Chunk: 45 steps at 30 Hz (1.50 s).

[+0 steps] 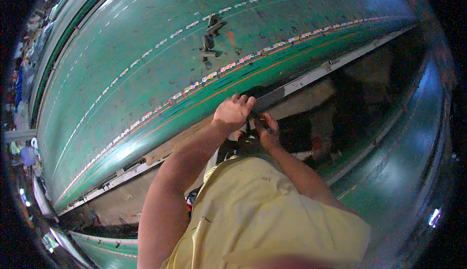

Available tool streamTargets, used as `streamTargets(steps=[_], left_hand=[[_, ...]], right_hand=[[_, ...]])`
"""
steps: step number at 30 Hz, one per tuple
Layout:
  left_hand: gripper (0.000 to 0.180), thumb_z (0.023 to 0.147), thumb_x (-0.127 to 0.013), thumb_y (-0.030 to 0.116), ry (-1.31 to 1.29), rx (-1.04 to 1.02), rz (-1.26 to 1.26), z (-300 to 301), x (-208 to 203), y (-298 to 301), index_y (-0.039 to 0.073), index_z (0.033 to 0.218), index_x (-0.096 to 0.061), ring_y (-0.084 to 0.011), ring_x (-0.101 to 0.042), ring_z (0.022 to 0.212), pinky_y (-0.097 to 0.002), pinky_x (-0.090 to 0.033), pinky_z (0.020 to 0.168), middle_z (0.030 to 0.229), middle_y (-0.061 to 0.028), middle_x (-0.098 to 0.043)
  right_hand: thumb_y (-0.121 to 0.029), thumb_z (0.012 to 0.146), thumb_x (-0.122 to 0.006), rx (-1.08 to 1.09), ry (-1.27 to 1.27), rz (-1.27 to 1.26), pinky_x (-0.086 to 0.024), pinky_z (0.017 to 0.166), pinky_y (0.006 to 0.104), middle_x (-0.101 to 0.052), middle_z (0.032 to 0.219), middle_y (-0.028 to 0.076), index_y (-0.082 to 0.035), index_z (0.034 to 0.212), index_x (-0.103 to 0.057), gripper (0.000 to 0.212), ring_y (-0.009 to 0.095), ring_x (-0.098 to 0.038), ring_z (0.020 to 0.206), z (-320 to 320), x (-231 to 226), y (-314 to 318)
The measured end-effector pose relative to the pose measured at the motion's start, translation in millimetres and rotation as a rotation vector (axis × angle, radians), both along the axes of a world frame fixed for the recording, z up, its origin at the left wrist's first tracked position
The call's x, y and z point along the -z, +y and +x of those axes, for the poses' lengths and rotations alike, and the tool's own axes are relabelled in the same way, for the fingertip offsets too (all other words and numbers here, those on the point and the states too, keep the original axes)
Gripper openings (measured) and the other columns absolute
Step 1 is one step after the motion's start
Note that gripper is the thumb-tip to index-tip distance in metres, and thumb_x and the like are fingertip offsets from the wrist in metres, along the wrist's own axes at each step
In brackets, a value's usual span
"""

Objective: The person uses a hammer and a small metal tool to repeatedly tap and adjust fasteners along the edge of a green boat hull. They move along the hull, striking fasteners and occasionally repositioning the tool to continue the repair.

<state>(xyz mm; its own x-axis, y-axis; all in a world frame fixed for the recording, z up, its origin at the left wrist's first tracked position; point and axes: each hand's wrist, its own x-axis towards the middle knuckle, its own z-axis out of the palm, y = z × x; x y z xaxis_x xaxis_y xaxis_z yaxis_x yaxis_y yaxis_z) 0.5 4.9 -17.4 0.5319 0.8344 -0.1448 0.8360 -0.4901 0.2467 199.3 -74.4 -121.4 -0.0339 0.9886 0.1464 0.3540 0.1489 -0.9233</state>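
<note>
My left hand [234, 111] reaches forward and its fingers curl over the near edge of a long green table [146, 50], right at the grey metal rail [301, 80] that runs along that edge. Just below and to the right, my right hand [266, 134] is closed around a small dark object [270, 130]; what it is I cannot tell. Both hands are close together at the rail. My yellow shirt [262, 210] fills the lower middle of the view.
Dashed white lines and an orange line run the length of the green table. Several small dark pieces [210, 39] lie on it farther away. A dark gap [360, 103] opens under the rail, and a second green surface [404, 171] lies at the right.
</note>
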Motion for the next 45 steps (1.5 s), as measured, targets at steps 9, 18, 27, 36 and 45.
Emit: streamTargets(steps=[9,18,27,36,45], left_hand=[[0.035,0.097,-0.066,0.019,0.028,0.002,0.004,4.0,-5.3,-4.9,0.012,0.13,-0.058,-0.0359,-0.07,0.12,-0.0468,-0.063,0.096,0.121,-0.013,-0.07],[0.038,0.095,-0.067,0.015,-0.025,-0.003,0.035,1.5,-10.4,0.4,0.012,0.132,-0.058,-0.0395,-0.07,0.119,-0.0517,-0.061,0.098,0.123,-0.0165,-0.07],[0.066,0.098,-0.072,0.033,-0.109,-0.198,-0.035,-22.9,-20.3,-17.4,0.012,0.157,-0.05,-0.0429,-0.07,0.123,-0.0524,-0.06,0.102,0.133,-0.0202,-0.07],[0.055,0.097,-0.073,0.045,-0.024,-0.244,-0.18,-69.9,-25.0,-35.2,0.007,0.134,-0.058,-0.0433,-0.074,0.111,-0.055,-0.062,0.092,0.121,-0.0244,-0.074],[0.046,0.098,-0.073,0.037,-0.103,-0.195,-0.138,-72.5,-21.7,-34.7,0.002,0.125,-0.058,-0.0447,-0.075,0.103,-0.0552,-0.062,0.087,0.115,-0.0267,-0.074]], right_hand=[[-0.032,0.105,-0.068,0.041,1.266,-1.098,-0.027,0.05,0.032,-0.037,0.066,-0.008,-0.02,0.11,-0.067,0.013,0.009,-0.034,0.053,-4.2,-32.7,5.0],[-0.035,0.105,-0.071,-0.109,1.037,-1.0,-0.036,0.052,0.032,-0.049,0.068,-0.004,-0.017,0.107,-0.07,0.018,0.011,-0.044,0.055,13.2,-6.7,10.3],[-0.032,0.107,-0.072,0.099,-0.293,-0.317,-0.055,0.09,0.0359,-0.078,0.106,0.007,-0.006,0.126,-0.074,0.033,0.021,-0.073,0.098,30.6,48.0,-49.1],[-0.024,0.117,-0.056,0.115,0.045,0.222,-0.053,0.096,0.0391,-0.072,0.101,0.006,-0.005,0.124,-0.057,0.021,0.02,-0.067,0.1,18.7,-180.7,22.8],[-0.034,0.107,-0.07,-0.144,-0.364,-0.362,-0.054,0.077,0.0486,-0.071,0.089,0.023,-0.003,0.104,-0.069,0.032,0.037,-0.071,0.088,-19.0,-106.7,4.1]])
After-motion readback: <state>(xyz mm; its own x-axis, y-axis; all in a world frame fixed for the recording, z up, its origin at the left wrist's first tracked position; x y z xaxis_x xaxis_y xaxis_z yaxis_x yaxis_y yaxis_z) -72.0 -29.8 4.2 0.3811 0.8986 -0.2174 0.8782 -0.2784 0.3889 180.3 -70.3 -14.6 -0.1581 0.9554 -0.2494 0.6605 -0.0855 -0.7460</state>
